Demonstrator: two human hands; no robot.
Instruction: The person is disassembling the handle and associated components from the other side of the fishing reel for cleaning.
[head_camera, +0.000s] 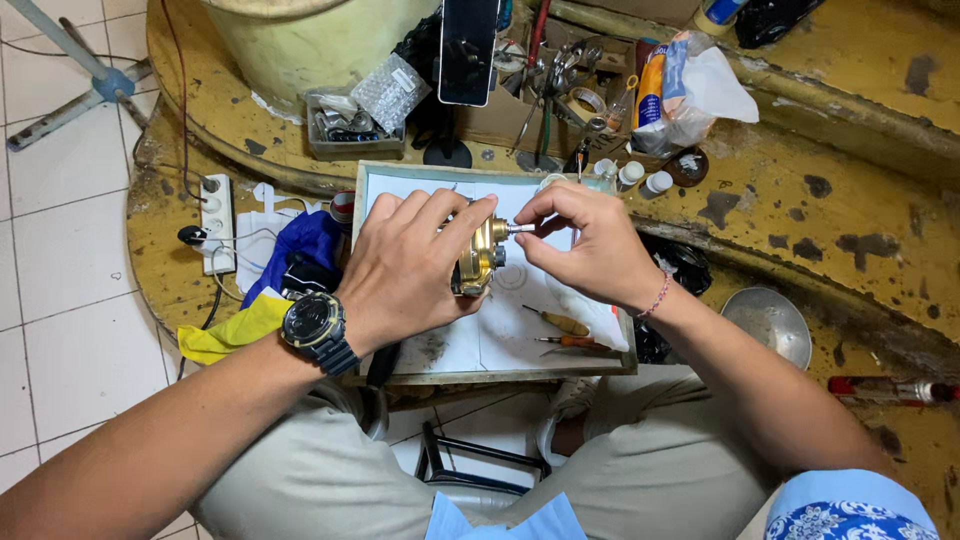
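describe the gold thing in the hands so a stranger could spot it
Start at the white-lined tray on the person's lap. Above its middle, the left hand cups a small gold metal reel body. It is the only shiny gold piece, with a silver shaft pinched by the right hand.

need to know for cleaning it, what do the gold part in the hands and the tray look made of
Gold part: looks like metal with a shiny gold finish, going by the bright glints; its small shaft looks silvery. Tray: seems wooden, with a worn pale rim, lined with white paper.
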